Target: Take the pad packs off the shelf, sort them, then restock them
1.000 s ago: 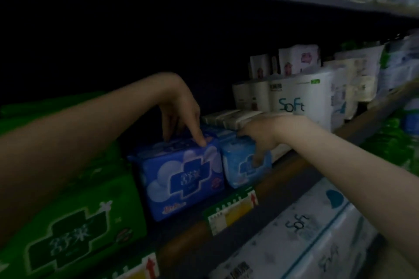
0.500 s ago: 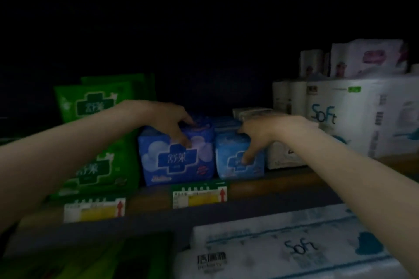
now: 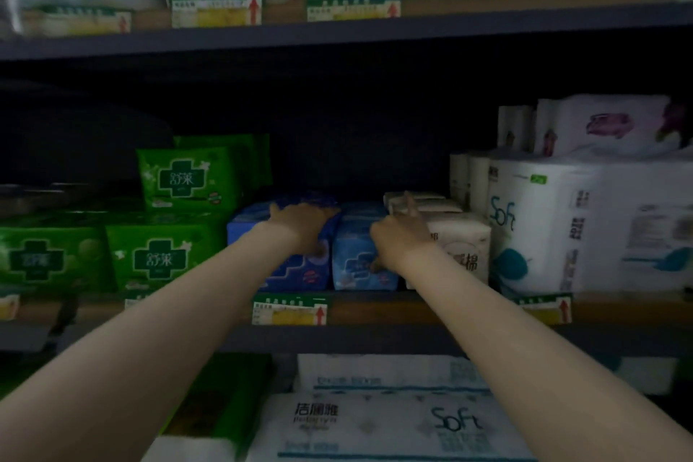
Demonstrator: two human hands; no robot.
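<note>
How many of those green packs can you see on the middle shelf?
3 clear ones: one upper green pack standing on two lower ones, the front green pack and the far-left green pack. Another seems to stand behind the upper one; more may be hidden in the dark.

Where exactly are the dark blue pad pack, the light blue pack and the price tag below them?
Dark blue pad pack (image 3: 243,232), head view, upper left front.
Light blue pack (image 3: 352,266), head view, front face.
Price tag (image 3: 290,313), head view, yellow middle.
</note>
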